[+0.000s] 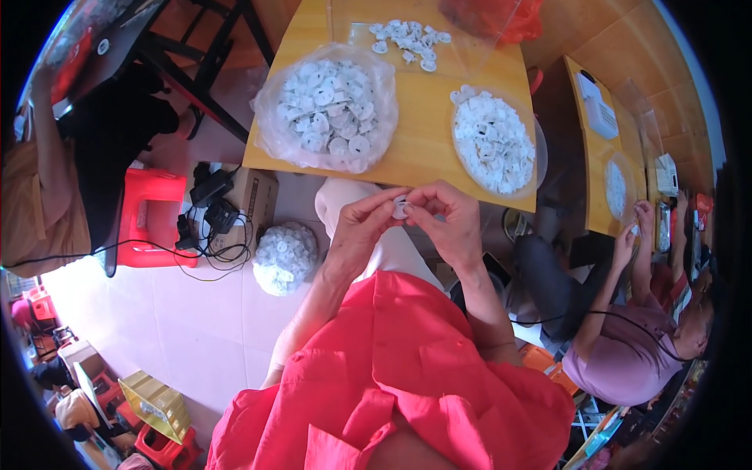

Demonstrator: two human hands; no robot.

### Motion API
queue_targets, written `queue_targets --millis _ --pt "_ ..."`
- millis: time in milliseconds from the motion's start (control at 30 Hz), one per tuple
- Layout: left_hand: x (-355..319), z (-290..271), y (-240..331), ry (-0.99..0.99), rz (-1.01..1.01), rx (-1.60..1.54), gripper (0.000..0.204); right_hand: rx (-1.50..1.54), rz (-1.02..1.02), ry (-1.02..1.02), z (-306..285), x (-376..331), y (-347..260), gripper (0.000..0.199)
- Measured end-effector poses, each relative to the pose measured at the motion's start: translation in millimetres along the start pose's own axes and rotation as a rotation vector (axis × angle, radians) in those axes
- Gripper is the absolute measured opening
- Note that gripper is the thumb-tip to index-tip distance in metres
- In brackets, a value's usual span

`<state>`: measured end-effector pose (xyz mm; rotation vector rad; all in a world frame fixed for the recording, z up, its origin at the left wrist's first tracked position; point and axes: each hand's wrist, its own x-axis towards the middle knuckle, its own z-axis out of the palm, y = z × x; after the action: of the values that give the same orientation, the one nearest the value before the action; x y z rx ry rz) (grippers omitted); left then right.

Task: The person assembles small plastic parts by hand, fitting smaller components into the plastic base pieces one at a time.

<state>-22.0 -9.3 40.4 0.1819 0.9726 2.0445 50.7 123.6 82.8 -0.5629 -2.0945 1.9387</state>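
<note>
Both hands meet over my lap, just in front of the table's near edge. A small round white plastic part [400,208] is pinched between them. My left hand [366,223] grips it with thumb and forefinger from one side. From the other side, my right hand [448,223] holds it with thumb and fingertips, the fingers partly covering it. On the wooden table [423,149] a clear plastic bag [270,129] lies open, heaped with similar white parts. To its right stands a shallow round tray [540,157] piled with smaller white pieces.
Loose white parts [411,37] lie at the table's far side near a red plastic bag [509,17]. A full bag of white parts [285,258] rests on the floor at left, beside a cardboard box [258,200] and a red stool [153,215]. Other people sit left and right.
</note>
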Motion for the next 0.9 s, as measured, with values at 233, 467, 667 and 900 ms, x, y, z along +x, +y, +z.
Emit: queue_targets --millis 233,467,667,900 --pt "2 -1 2 0.047 -0.030 0.013 0.026 -0.388 -0.368 0.127 12 -1 2 0.014" --pt "3 -4 -2 0.020 0.025 0.083 0.024 -0.375 -0.468 0.174 19 1 14 0.019" --pt "3 -2 2 0.068 -0.020 -0.013 0.017 -0.161 -0.416 0.164 13 4 28 0.025" --pt "3 -6 -10 0.139 0.002 0.061 0.019 -0.210 -0.233 0.174 14 -4 32 0.014"
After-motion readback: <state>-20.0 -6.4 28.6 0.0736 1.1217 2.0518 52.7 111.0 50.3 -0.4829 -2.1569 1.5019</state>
